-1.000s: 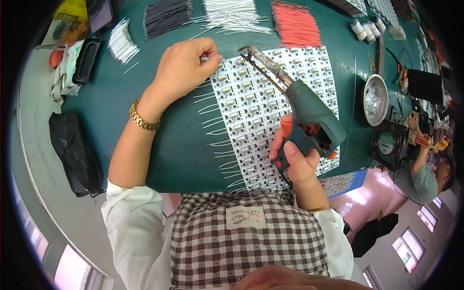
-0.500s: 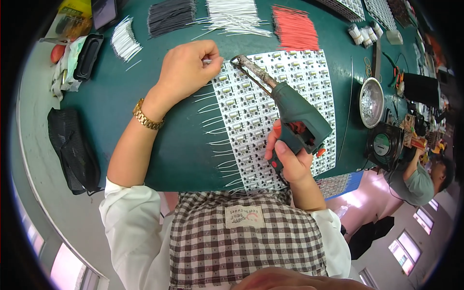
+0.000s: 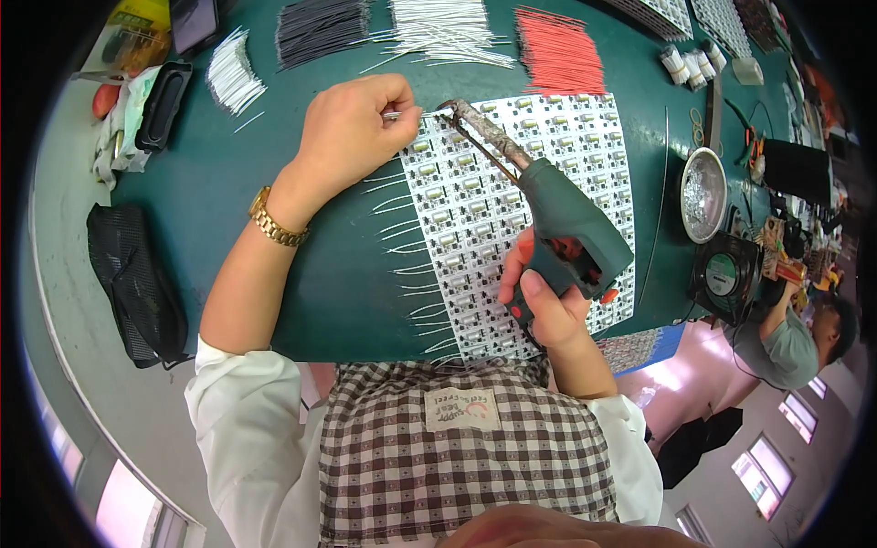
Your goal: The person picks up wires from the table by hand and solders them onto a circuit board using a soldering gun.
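My right hand grips a dark green soldering gun by its handle. The gun's tip rests at or just above the top left corner of a white sheet of circuit boards. Beside that corner, my left hand is closed in a pinch on white wires, whose ends show at the fingers and point toward the tip. Whether tip and wire touch is too small to tell. Along the sheet's left edge, several white wires stick out over the green table.
Bundles of black wires, white wires and red wires lie at the far side. A metal bowl and a small fan stand right. A black mesh pouch lies left. Another person sits far right.
The soldering gun has shifted slightly, its body a little to the right and its tip slightly up. My left hand stays nearly still with the wires.
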`<state>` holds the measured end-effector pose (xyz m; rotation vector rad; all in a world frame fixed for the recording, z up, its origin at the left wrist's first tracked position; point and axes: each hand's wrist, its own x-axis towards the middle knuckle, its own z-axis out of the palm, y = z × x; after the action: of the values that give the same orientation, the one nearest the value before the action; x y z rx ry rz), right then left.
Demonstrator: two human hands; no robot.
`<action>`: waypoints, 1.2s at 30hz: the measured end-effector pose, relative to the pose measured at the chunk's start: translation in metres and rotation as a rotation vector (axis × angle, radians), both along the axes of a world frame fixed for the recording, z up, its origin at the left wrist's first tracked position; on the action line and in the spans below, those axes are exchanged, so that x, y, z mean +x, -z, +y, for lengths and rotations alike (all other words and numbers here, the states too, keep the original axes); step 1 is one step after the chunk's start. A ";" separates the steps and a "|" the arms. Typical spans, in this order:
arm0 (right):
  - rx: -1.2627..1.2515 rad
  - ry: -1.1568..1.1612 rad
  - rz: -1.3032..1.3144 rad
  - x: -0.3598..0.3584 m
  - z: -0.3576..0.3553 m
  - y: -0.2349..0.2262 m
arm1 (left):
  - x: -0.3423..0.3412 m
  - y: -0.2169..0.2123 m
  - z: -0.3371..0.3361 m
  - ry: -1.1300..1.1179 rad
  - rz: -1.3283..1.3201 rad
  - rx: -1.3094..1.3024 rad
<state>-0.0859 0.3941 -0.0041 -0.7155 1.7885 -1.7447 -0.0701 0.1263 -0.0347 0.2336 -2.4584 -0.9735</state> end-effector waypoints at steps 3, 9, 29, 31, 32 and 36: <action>-0.029 0.028 -0.072 0.001 0.002 0.000 | 0.001 -0.003 0.000 -0.007 -0.046 0.001; -0.054 0.067 -0.094 0.001 0.003 0.002 | 0.000 -0.003 0.001 -0.006 -0.054 0.004; -0.115 0.040 -0.070 -0.005 -0.001 0.009 | -0.004 0.003 0.003 0.014 -0.004 0.043; -0.102 0.054 -0.051 -0.003 0.000 0.009 | -0.004 0.003 0.003 0.015 -0.001 0.040; -0.101 0.051 -0.054 -0.003 0.000 0.010 | -0.004 0.003 0.003 0.013 -0.001 0.036; -0.099 0.040 -0.060 -0.003 0.001 0.010 | -0.003 0.002 0.003 0.008 -0.022 0.044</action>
<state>-0.0894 0.3951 -0.0141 -0.6644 1.6967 -1.8725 -0.0729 0.1296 -0.0370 0.2502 -2.4612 -1.0341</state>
